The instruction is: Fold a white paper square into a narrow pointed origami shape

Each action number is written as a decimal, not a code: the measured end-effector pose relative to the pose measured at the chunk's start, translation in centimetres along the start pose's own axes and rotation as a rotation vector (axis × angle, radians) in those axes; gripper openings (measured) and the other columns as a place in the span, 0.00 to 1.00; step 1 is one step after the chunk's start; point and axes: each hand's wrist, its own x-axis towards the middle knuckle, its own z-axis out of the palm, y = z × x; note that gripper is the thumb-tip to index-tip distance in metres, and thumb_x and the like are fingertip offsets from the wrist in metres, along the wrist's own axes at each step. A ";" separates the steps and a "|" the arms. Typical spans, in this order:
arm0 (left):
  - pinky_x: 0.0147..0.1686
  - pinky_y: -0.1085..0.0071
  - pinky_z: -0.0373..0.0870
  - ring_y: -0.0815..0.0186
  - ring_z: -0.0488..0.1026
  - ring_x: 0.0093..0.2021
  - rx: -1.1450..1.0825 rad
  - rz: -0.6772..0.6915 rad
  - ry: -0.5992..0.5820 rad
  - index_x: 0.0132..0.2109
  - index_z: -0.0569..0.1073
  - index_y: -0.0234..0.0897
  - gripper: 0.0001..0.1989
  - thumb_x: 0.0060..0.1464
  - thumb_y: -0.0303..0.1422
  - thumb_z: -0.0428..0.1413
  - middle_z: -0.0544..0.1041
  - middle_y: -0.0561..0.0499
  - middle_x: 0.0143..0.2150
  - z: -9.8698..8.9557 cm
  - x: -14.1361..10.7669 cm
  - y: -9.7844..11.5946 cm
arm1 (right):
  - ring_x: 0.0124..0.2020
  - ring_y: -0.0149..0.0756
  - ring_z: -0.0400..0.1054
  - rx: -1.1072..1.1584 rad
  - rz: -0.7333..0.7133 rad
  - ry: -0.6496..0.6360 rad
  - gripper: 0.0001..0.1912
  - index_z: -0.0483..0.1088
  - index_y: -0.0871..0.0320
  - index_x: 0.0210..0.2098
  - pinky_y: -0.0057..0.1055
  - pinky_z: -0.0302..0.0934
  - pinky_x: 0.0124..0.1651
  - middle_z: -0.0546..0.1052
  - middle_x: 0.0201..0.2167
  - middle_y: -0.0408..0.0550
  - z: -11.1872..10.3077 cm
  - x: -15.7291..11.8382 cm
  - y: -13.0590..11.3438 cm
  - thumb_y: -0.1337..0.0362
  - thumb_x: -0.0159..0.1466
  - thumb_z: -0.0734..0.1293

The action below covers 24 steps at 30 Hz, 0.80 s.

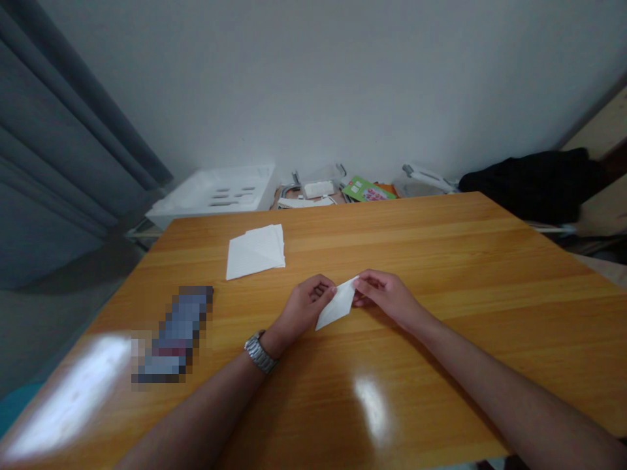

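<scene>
A small folded piece of white paper (337, 305) is held between my two hands above the middle of the wooden table (416, 248). My left hand (306, 305) pinches its left side, thumb on top, with a metal watch (260, 352) on the wrist. At the paper's upper right corner, my right hand (382, 294) grips it between thumb and fingers. Several white sheets (255, 252) lie loosely stacked on the table, beyond my left hand and to its left.
A pixelated flat object (176, 334) lies on the table's left side. Past the back edge are a white plastic tray (215, 189), a green packet (366, 189) and assorted items. Black cloth (533, 183) sits at the back right, and a grey curtain (59, 130) hangs at left.
</scene>
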 end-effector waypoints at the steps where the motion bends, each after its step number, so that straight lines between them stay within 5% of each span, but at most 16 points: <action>1: 0.32 0.75 0.68 0.68 0.71 0.32 0.014 0.005 -0.005 0.39 0.74 0.34 0.15 0.62 0.43 0.56 0.75 0.51 0.32 0.0 0.0 0.0 | 0.32 0.34 0.74 -0.011 -0.012 0.000 0.20 0.74 0.59 0.36 0.33 0.73 0.39 0.78 0.31 0.46 0.1 0.0 0.0 0.47 0.59 0.73; 24: 0.30 0.76 0.66 0.68 0.71 0.31 0.027 0.004 -0.124 0.38 0.74 0.34 0.16 0.63 0.44 0.56 0.75 0.52 0.31 0.1 -0.3 -0.1 | 0.31 0.35 0.72 -0.110 -0.019 -0.073 0.24 0.71 0.58 0.31 0.33 0.71 0.38 0.75 0.28 0.45 0.6 -0.1 1.1 0.43 0.65 0.65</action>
